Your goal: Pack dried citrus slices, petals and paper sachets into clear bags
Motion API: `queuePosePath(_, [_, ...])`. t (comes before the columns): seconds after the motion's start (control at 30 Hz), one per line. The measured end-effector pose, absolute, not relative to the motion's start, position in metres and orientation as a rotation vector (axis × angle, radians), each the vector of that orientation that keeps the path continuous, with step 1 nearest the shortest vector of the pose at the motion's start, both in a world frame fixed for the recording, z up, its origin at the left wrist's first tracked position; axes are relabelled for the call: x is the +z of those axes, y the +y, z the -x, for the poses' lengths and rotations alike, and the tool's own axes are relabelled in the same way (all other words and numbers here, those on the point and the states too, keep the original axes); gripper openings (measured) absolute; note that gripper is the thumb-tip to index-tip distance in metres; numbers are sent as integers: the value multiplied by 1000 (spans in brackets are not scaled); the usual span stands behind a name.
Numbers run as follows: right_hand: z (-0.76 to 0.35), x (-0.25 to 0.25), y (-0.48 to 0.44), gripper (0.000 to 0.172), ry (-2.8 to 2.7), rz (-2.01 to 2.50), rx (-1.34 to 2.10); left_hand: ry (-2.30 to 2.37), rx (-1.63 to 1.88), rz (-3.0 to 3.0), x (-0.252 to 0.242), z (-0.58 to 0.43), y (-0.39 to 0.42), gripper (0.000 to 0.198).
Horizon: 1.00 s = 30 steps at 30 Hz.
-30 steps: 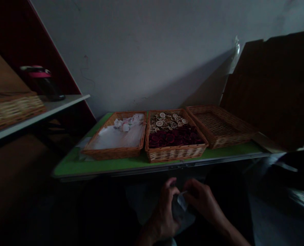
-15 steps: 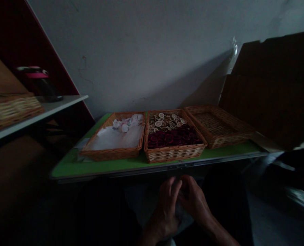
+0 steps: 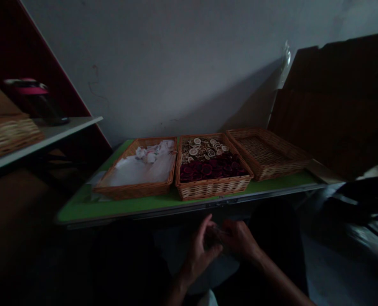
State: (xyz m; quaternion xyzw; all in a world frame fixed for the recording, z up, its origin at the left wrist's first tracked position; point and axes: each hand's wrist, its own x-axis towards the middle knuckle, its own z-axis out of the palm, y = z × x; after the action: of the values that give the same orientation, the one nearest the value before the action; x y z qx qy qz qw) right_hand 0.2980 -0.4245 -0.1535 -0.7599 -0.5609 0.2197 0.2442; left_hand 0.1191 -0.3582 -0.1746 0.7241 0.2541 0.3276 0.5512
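Observation:
In front of the table edge, low in the head view, my two hands meet over my lap. My left hand (image 3: 199,250) is curved, its thumb set apart from its fingers, around something dark or see-through that I cannot make out. Closed in a pinch, my right hand (image 3: 241,241) touches the same spot, where a thin, faintly shiny edge shows between the hands. Beyond them stands a wicker basket (image 3: 216,187) with pale dried slices (image 3: 193,151) at the back and dark red slices (image 3: 208,169) in front.
A left wicker basket (image 3: 134,191) holds clear plastic bags (image 3: 134,172) and crumpled white packets (image 3: 150,155). A third wicker basket (image 3: 281,170) stands right on the green table (image 3: 83,208). A shelf (image 3: 71,129) bears a bottle (image 3: 45,104). Brown cardboard (image 3: 335,110) rises at right.
My left hand has opened wider, its thumb now apart from the fingers. My right hand has turned into a pinch. The view has shifted slightly to the right.

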Motion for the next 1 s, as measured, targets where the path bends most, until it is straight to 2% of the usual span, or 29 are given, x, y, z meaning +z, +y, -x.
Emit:
queuePosePath(0.07, [-298, -152, -425, 18, -1561, 2087, 612, 634, 809, -1682, -171, -121, -350, 37])
queuePosePath(0.13, [-297, -151, -427, 13, -1592, 2091, 631, 657, 839, -1700, -169, -123, -346, 25])
queuePosePath(0.2, [-297, -150, -430, 11, -1622, 2066, 696, 674, 854, -1705, -169, -125, -345, 25])
queuePosePath(0.4, [-304, -149, -434, 25, -1678, 1940, 919, 682, 859, -1719, -164, -128, -352, 25])
queuePosePath(0.63, [-299, -158, -423, 14, -1558, 1884, 835, 624, 843, -1796, -152, -139, -367, 22])
queuePosePath(0.7, [-303, -157, -425, 21, -1542, 1768, 940, 648, 860, -1773, -150, -138, -365, 23])
queuePosePath(0.87, [-319, -142, -439, 52, -1329, 1236, 1379, 721, 873, -1647, -147, -131, -355, 25])
queuePosePath(0.93, [-322, -135, -443, 53, -1240, 1153, 1447, 736, 863, -1594, -147, -130, -353, 27])
queuePosePath(1.0, [-321, -133, -442, 46, -1225, 1213, 1418, 742, 857, -1552, -148, -131, -353, 28])
